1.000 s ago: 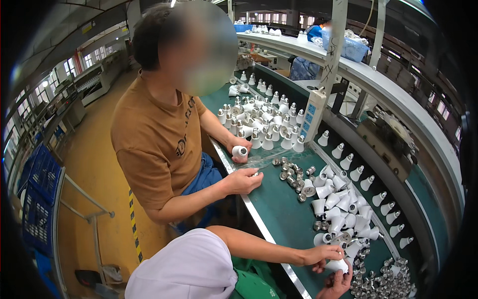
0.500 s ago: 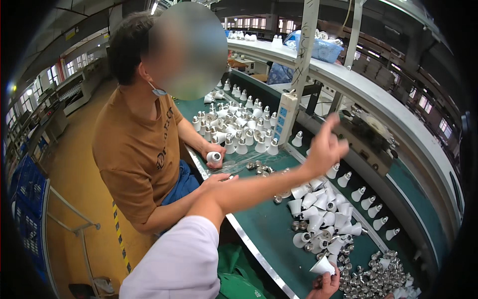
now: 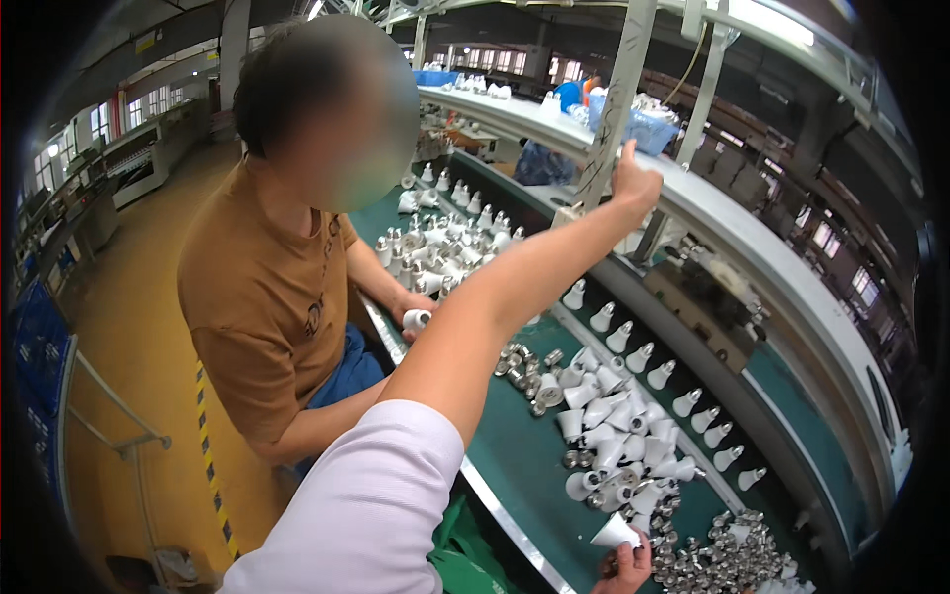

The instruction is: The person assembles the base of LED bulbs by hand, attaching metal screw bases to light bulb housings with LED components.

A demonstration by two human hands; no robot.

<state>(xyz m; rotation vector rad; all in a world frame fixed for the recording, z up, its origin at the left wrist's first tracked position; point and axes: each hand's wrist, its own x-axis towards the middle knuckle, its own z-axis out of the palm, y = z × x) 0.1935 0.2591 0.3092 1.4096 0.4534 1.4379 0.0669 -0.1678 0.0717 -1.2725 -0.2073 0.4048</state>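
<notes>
My left arm, in a white sleeve, stretches up and across the bench. My left hand point(image 3: 635, 186) is raised near the white post, its index finger pointing and the other fingers partly curled, with nothing in it. Low in the picture, my right hand point(image 3: 625, 566) is closed on a white cone-shaped bulb housing point(image 3: 616, 533), wide end to the left. Beside it lie a heap of white bulb housings point(image 3: 618, 426) and a pile of silver metal screw caps point(image 3: 712, 559). A co-worker point(image 3: 262, 297) in a brown shirt holds a white bulb part point(image 3: 417, 320) on my left.
The green bench point(image 3: 520, 465) has a metal edge. Bulbs stand in a row point(image 3: 640, 357) along its far side. More bulbs point(image 3: 435, 247) lie before the co-worker. A white post point(image 3: 620, 99) and a shelf point(image 3: 752, 203) with a blue basket point(image 3: 648, 131) rise behind.
My left hand has moved up and slightly left, toward the shelf, still pointing. My right hand keeps the housing. The view has shifted a little.
</notes>
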